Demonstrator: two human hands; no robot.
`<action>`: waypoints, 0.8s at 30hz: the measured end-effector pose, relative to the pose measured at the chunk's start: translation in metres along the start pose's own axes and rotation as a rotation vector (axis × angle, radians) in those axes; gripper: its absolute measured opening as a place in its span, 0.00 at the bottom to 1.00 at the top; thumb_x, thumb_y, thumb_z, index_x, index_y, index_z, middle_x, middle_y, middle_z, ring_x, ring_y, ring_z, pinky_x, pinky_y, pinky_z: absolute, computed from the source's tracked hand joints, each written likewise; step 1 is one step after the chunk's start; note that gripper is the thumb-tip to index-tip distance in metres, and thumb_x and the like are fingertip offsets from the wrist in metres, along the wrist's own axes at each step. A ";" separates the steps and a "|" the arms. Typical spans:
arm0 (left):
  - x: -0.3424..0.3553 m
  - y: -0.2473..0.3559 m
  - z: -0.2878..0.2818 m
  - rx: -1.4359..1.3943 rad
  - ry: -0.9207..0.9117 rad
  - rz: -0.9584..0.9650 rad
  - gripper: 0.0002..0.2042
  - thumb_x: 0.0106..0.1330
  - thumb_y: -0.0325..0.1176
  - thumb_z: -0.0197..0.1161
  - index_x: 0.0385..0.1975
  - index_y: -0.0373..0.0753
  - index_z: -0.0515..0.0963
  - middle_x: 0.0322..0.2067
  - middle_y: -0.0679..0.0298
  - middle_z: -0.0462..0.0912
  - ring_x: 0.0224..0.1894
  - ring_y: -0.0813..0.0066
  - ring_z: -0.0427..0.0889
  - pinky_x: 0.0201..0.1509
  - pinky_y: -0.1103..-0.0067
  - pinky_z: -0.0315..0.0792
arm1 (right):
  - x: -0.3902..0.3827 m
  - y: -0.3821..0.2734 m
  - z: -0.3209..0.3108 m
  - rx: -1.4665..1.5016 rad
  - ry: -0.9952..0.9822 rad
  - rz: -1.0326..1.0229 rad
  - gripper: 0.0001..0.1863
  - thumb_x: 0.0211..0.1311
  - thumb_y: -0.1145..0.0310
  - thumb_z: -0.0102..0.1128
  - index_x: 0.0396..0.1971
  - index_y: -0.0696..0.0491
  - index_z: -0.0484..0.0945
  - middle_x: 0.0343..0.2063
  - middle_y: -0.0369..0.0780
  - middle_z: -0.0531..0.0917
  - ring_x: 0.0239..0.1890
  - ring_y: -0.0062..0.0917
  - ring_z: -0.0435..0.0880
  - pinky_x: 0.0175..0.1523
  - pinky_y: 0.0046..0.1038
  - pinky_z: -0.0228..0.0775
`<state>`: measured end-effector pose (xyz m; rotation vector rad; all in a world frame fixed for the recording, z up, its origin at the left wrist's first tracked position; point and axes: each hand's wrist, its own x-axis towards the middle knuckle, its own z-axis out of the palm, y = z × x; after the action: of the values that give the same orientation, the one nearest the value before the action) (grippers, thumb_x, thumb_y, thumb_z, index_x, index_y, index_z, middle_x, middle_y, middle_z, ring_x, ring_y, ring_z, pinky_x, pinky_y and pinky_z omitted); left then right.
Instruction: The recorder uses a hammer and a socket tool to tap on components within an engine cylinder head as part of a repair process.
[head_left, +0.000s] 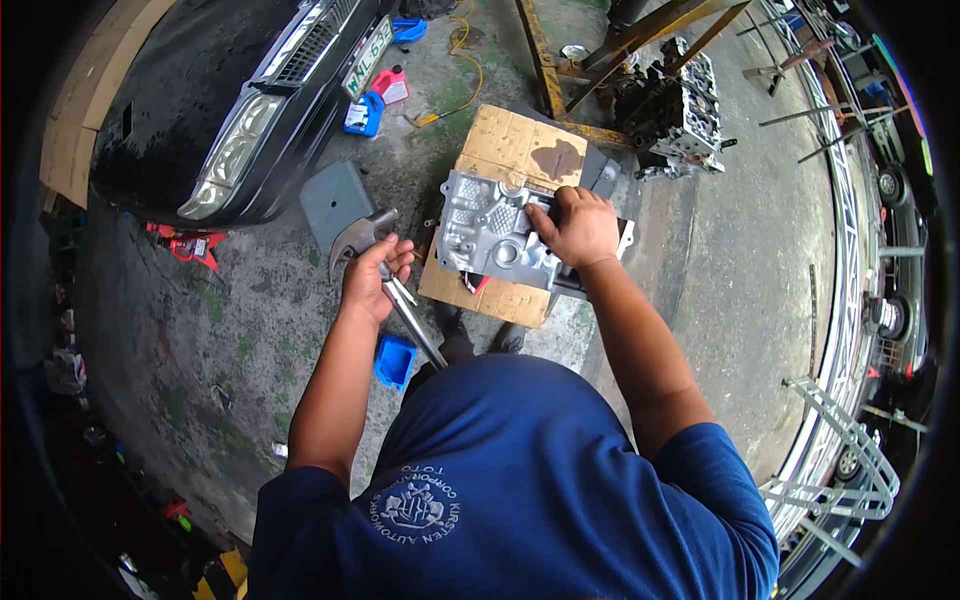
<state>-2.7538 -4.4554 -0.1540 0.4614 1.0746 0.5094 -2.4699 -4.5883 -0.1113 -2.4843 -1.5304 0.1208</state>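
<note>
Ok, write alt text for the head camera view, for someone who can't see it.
A person's left hand holds a wrench-like metal tool while the right hand rests on a silver metal part over cardboard. A black car stands to the left, with an engine at upper right.

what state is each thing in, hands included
left hand: closed around wrench
wrench: held, tilted
right hand: on metal part, grip unclear
metal part: lying over cardboard
cardboard: dark-stained
engine: out of any car
headlight: unlit
hose: lying in loose curves
</note>
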 end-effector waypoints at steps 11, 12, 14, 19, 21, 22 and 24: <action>-0.010 -0.015 -0.001 0.046 0.160 0.054 0.08 0.59 0.35 0.68 0.32 0.42 0.76 0.27 0.68 0.79 0.22 0.83 0.71 0.23 0.83 0.66 | -0.005 0.001 -0.001 0.016 -0.006 0.002 0.28 0.59 0.40 0.53 0.31 0.55 0.77 0.34 0.46 0.83 0.42 0.39 0.82 0.51 0.38 0.68; -0.011 -0.015 -0.005 0.045 0.158 0.051 0.08 0.59 0.35 0.68 0.32 0.42 0.76 0.27 0.68 0.79 0.22 0.83 0.71 0.23 0.83 0.66 | -0.004 0.001 0.000 0.018 -0.007 0.006 0.28 0.59 0.40 0.53 0.31 0.55 0.77 0.34 0.46 0.83 0.42 0.39 0.82 0.51 0.38 0.68; -0.013 -0.015 -0.013 -0.074 0.153 -0.009 0.08 0.59 0.35 0.68 0.33 0.42 0.76 0.27 0.68 0.79 0.21 0.82 0.71 0.23 0.83 0.66 | -0.002 -0.001 0.000 0.014 -0.012 0.009 0.28 0.59 0.40 0.53 0.31 0.55 0.78 0.34 0.46 0.83 0.42 0.40 0.82 0.51 0.38 0.68; -0.007 -0.021 -0.025 -0.227 0.009 -0.074 0.13 0.61 0.32 0.56 0.43 0.33 0.75 0.48 0.57 0.81 0.50 0.66 0.81 0.52 0.71 0.75 | 0.007 0.007 -0.001 0.001 0.012 0.004 0.27 0.58 0.40 0.54 0.29 0.54 0.78 0.32 0.45 0.82 0.40 0.39 0.82 0.50 0.37 0.68; -0.003 -0.025 -0.028 -0.275 -0.043 -0.067 0.12 0.61 0.32 0.56 0.42 0.32 0.75 0.50 0.56 0.79 0.53 0.63 0.78 0.55 0.69 0.74 | 0.011 0.011 -0.003 -0.013 0.024 -0.008 0.27 0.58 0.40 0.54 0.29 0.54 0.78 0.31 0.44 0.82 0.40 0.38 0.82 0.49 0.37 0.68; -0.001 -0.028 -0.028 -0.312 -0.103 -0.056 0.11 0.61 0.31 0.56 0.41 0.32 0.75 0.52 0.54 0.77 0.56 0.60 0.75 0.58 0.67 0.72 | 0.014 0.010 -0.002 -0.015 0.014 -0.019 0.27 0.58 0.40 0.54 0.29 0.54 0.78 0.31 0.44 0.82 0.40 0.38 0.82 0.49 0.37 0.68; -0.005 -0.033 -0.020 -0.328 -0.103 -0.048 0.12 0.62 0.32 0.55 0.41 0.31 0.74 0.55 0.53 0.75 0.59 0.58 0.72 0.60 0.65 0.69 | 0.018 0.014 -0.002 -0.023 0.021 -0.005 0.27 0.58 0.41 0.54 0.28 0.54 0.78 0.32 0.44 0.82 0.40 0.38 0.82 0.49 0.36 0.69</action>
<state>-2.7679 -4.4820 -0.1776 0.1712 0.8808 0.6007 -2.4491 -4.5787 -0.1113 -2.4913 -1.5378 0.0770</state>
